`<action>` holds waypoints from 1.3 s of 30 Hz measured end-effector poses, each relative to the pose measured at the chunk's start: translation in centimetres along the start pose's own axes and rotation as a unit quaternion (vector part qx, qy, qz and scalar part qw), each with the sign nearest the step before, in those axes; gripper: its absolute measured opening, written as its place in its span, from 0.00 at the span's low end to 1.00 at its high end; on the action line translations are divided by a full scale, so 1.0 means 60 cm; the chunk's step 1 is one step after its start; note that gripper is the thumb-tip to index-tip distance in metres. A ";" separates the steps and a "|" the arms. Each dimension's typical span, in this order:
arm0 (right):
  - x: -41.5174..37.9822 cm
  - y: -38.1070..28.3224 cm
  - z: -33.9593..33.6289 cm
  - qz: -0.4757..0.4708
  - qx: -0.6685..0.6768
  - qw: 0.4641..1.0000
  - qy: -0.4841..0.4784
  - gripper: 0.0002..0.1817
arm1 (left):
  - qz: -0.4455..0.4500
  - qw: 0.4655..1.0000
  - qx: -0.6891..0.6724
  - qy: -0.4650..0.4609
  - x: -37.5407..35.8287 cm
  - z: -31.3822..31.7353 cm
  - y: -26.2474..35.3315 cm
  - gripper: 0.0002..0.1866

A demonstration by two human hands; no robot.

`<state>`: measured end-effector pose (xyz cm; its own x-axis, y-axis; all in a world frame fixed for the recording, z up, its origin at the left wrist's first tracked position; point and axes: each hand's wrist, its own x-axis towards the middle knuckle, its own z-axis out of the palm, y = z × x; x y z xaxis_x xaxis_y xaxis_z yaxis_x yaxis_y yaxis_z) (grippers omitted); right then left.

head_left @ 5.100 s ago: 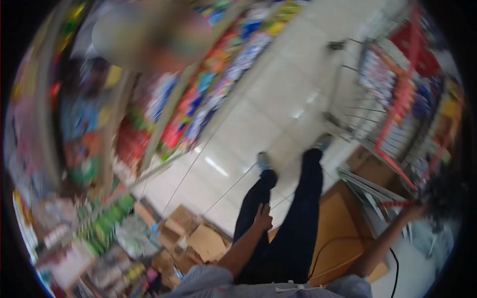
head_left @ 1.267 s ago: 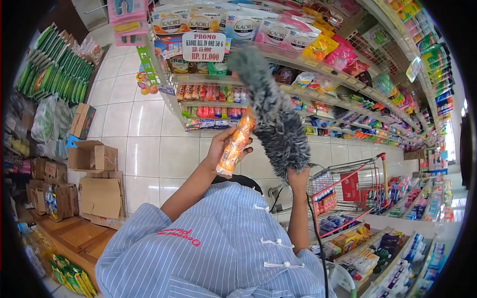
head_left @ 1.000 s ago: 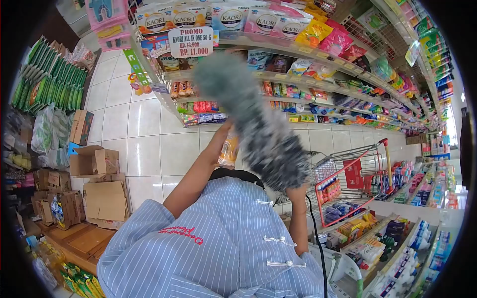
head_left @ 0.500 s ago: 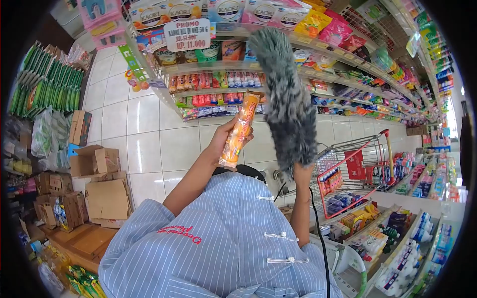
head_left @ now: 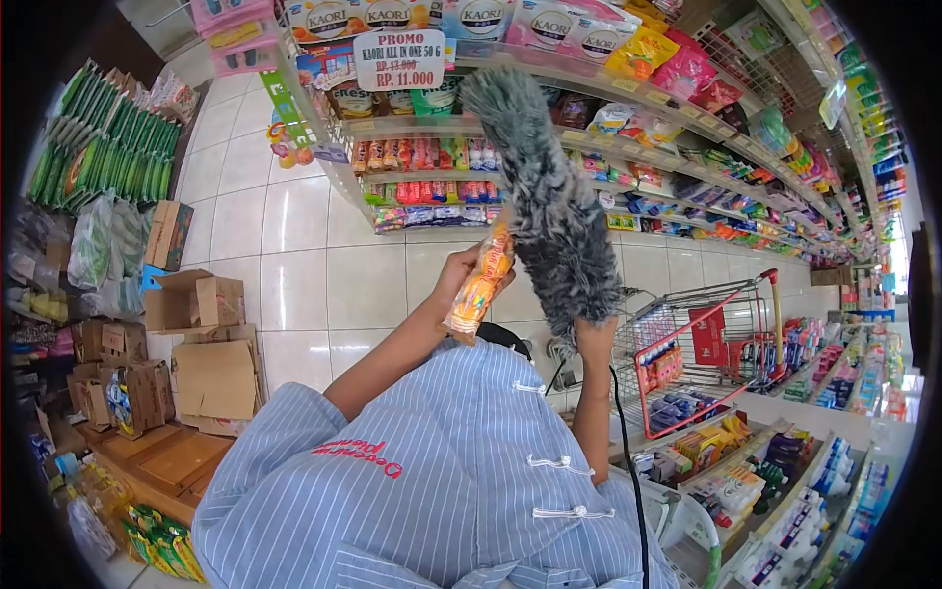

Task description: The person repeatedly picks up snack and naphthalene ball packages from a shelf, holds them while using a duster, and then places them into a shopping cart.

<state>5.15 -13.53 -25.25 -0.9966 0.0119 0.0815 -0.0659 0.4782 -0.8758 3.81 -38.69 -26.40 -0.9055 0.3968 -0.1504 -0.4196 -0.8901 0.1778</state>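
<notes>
My left hand (head_left: 457,277) is closed around a long orange pack of toilet colour balls (head_left: 481,294) in clear wrap. It holds the pack in front of my chest, tilted, with round orange balls showing through. In my right hand (head_left: 595,339) is a fluffy grey duster (head_left: 554,201); the fingers are wrapped at its lower end, and the handle is hidden. The duster slants up and left toward the shelves, and its fibres overlap the upper end of the pack in this view.
Stocked shelves (head_left: 549,137) stand ahead, with a promo sign (head_left: 399,61) on the front. A shopping cart (head_left: 706,344) holding goods is at the right. Cardboard boxes (head_left: 218,383) and green packs (head_left: 98,137) lie at the left. A black cable (head_left: 633,461) hangs by my right arm.
The pack has turned in my left hand, so its printed label shows less and the balls more. The duster has tilted further left, closer to the pack. The view has shifted slightly.
</notes>
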 end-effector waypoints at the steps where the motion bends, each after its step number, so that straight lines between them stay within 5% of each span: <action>1: -0.012 0.001 0.004 -0.033 -0.016 0.999 -0.009 0.14 | -0.015 0.998 0.041 0.047 -0.008 -0.006 0.010 0.14; 4: -0.051 0.056 0.001 -0.243 -0.207 0.944 -0.090 0.20 | 0.050 0.978 0.003 0.202 -0.016 0.050 0.004 0.14; 6: -0.081 0.093 0.007 -0.128 -0.126 0.972 -0.148 0.22 | 0.020 0.982 -0.054 0.182 -0.011 0.050 0.006 0.14; 10: -0.071 0.108 -0.001 -0.084 -0.145 0.978 -0.123 0.22 | -0.052 0.975 -0.166 0.139 0.007 0.050 0.004 0.14; 12: -0.047 0.036 -0.006 -0.050 -0.167 0.985 -0.015 0.18 | -0.077 0.994 -0.056 -0.051 -0.012 0.002 0.009 0.17; 14: -0.011 0.010 -0.012 -0.034 -0.099 0.993 -0.044 0.16 | -0.062 0.990 -0.062 -0.112 0.001 -0.045 -0.006 0.18; 19: -0.021 -0.034 -0.011 -0.030 0.025 0.999 -0.036 0.14 | 0.051 0.996 -0.077 0.017 -0.009 0.025 -0.011 0.16; 21: -0.038 0.004 -0.018 -0.234 -0.184 0.947 -0.120 0.14 | 0.088 0.989 -0.072 0.093 -0.035 0.088 -0.002 0.16; 22: -0.048 0.023 -0.019 -0.329 -0.282 0.887 -0.158 0.14 | 0.104 0.990 0.035 0.094 -0.041 0.101 0.004 0.17; 24: -0.070 0.038 -0.012 -0.178 -0.162 0.962 -0.128 0.14 | 0.129 0.956 0.246 0.091 -0.050 0.121 0.015 0.18; 25: -0.077 0.049 -0.006 -0.097 -0.099 0.984 -0.110 0.15 | 0.110 0.962 0.232 0.089 -0.050 0.111 0.015 0.18; 27: -0.039 0.080 -0.005 -0.115 -0.147 0.973 -0.132 0.15 | 0.042 0.992 0.082 0.089 -0.043 0.053 0.008 0.17; 29: -0.010 0.031 -0.009 -0.139 -0.193 0.967 -0.094 0.16 | -0.028 0.973 -0.134 -0.184 -0.014 -0.029 -0.006 0.14; 31: -0.005 0.019 -0.007 -0.028 -0.099 0.995 -0.002 0.15 | 0.032 0.994 -0.106 0.027 -0.028 0.063 -0.006 0.12; 35: -0.021 -0.039 -0.006 0.040 -0.032 0.998 0.038 0.13 | 0.032 0.992 -0.123 0.000 -0.025 0.063 0.000 0.13; 37: -0.033 -0.006 -0.009 -0.137 -0.124 0.983 -0.021 0.15 | 0.033 0.985 -0.148 -0.085 -0.018 0.009 0.004 0.14; 39: -0.053 0.011 -0.014 -0.227 -0.177 0.954 -0.086 0.16 | -0.039 0.995 -0.086 -0.032 -0.015 -0.066 0.012 0.13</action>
<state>8.30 -12.53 -25.66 -0.8649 -0.3957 0.3088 -0.5018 0.6664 -0.5514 4.56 -40.60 -29.98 -0.8748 0.4753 -0.0944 -0.4772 -0.8788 -0.0026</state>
